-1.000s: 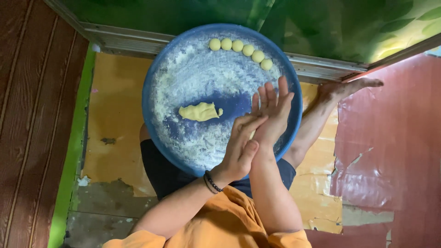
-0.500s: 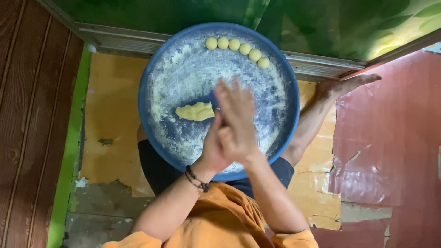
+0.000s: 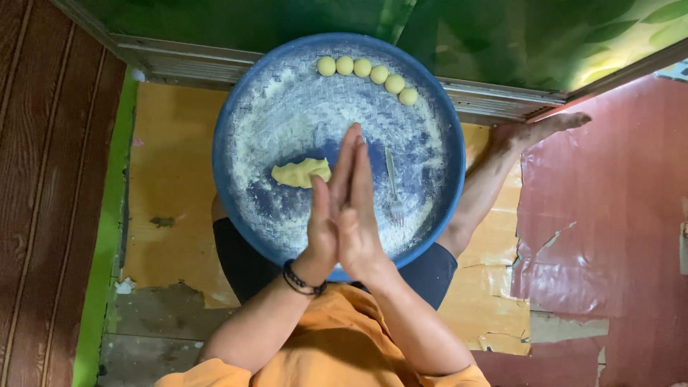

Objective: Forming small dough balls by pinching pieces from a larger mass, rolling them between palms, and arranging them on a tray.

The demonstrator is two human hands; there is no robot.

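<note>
Fingers (image 3: 352, 161) of both hands were straight and pressed flat together, palm against palm, tips pointing away from the body. Whether anything lay between the palms could not be told; nothing showed at the edges. Left hand (image 3: 322, 229) sat slightly lower than the right hand (image 3: 358, 215), its fingertips reaching only partway up the right fingers. A dark beaded bracelet (image 3: 302, 279) circled the left wrist.

The joined hands hovered over the near half of a large round blue tray (image 3: 236, 107), dusted white with flour across most of its floor. Just left of the fingertips, close but apart from them, lay an elongated lump of yellow dough (image 3: 301, 172) on the tray floor. To the right of the hands a fork (image 3: 394, 190) lay on the flour, tines toward the body. Along the far rim, well apart from the hands, a curved row of six small yellow dough balls (image 3: 365, 70) sat side by side, touching or nearly so.

The tray rested on the person's lap, over dark shorts (image 3: 244, 258); orange sleeves (image 3: 337, 344) filled the lower frame. A bare foot (image 3: 537, 129) stretched out to the right. Beneath: worn yellow floor (image 3: 165, 179), peeling red covering (image 3: 616, 215) to the right, dark wooden boards (image 3: 43, 179) on the left.
</note>
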